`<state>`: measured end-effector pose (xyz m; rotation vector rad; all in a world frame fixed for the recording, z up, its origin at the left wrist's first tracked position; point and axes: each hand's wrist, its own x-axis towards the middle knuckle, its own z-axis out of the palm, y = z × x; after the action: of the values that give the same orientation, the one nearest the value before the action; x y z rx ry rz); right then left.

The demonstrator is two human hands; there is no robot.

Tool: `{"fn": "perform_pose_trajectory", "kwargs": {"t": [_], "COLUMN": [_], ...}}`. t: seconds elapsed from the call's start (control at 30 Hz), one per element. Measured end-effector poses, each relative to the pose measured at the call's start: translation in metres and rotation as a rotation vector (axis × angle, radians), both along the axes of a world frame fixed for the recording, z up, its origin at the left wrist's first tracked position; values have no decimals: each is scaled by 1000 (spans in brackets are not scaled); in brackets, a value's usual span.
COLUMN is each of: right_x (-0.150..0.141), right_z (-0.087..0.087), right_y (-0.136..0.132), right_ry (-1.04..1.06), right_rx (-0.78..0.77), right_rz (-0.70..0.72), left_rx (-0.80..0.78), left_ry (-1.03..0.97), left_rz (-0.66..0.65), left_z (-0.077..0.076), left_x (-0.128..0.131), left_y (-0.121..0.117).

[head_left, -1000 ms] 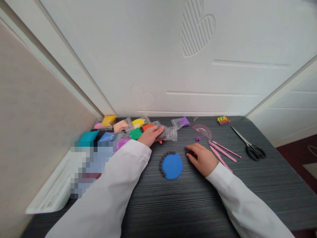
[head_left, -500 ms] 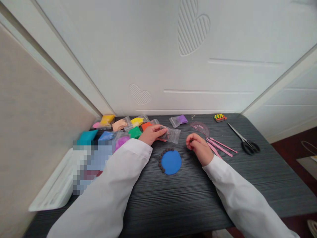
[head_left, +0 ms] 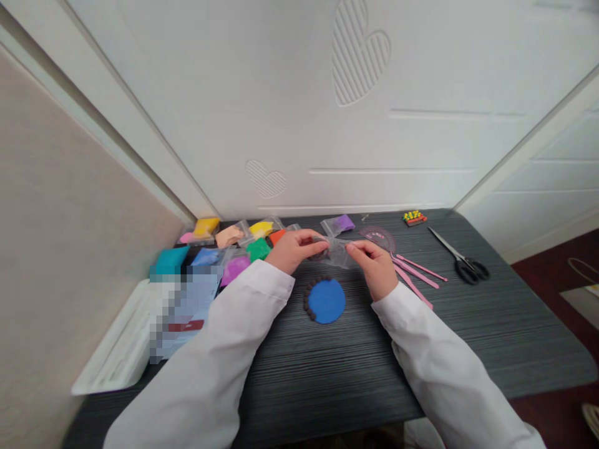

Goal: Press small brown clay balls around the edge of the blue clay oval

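Note:
A small clear plastic bag (head_left: pixel 337 254) with something dark in its left end is stretched between my two hands. My left hand (head_left: pixel 296 249) is closed on the bag's left end, thumb on top. At the other end, my right hand (head_left: pixel 377 267) pinches the bag's edge between thumb and fingers. Just below them on the table lies a flat blue clay disc (head_left: pixel 328 302). Small dark brown clay balls (head_left: pixel 307 297) line the disc's left and upper-left rim.
Bagged clay in several colours, including green clay (head_left: pixel 258 249) and purple clay (head_left: pixel 345 222), lies along the back and left. Pink tools (head_left: pixel 418 273), a clear protractor (head_left: pixel 377 237) and scissors (head_left: pixel 465 265) are at right. A white tray (head_left: pixel 115 340) stands at left.
My right hand has moved up and left and taken hold of the bag's free end. My left hand keeps its grip on the bag. The view has shifted slightly.

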<state>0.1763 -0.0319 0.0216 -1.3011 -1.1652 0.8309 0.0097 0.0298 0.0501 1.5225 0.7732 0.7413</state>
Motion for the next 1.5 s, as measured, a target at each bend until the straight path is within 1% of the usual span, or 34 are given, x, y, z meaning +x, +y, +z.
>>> {"fn": "perform_pose_trajectory", "kwargs": {"t": [0.1,0.27,0.53,0.67,0.77,0.83,0.93,1.0,1.03,1.17,1.3,1.37,1.5], "right_x": [1,1,5,6,5,3,-1,-3,-4,-7,-7,-7,-8], "right_z": [-1,-1,-3,-1,2,4,9,12,13,16,17,18,20], "right_y": [-1,-3,-4,-7,-9,-10,-14,-16,-18,-20,-21,-21,-20], "right_ry": [9,2,-58,-118,-169,-201,-318,-427,-474,-572,-630,-644,-651], "right_rx": [14,29,20,25,45,61,108,152,173,228,237,237,247], "right_rz": [-8,-21,37,43,40,53,66,63,63,66,61,57,50], "left_rx": [30,50,32,25,27,99,357,512,557,619,696,742,813], "left_ry": [51,92,38,34,82,145,250,283,291,315,339,335,319], "left_rz": [21,5,51,12,-73,-80,-15,-26,-37,-44,-37,-5,99], "left_z": [1,1,10,10,10,14,24,29,31,32,33,35,39], "left_x": [0,-1,-3,-4,-7,-8,-7,-4,-2,3,5,5,6], "left_y": [0,0,-2,0,1,-1,-8,-14,-16,-21,-24,-26,-31]}}
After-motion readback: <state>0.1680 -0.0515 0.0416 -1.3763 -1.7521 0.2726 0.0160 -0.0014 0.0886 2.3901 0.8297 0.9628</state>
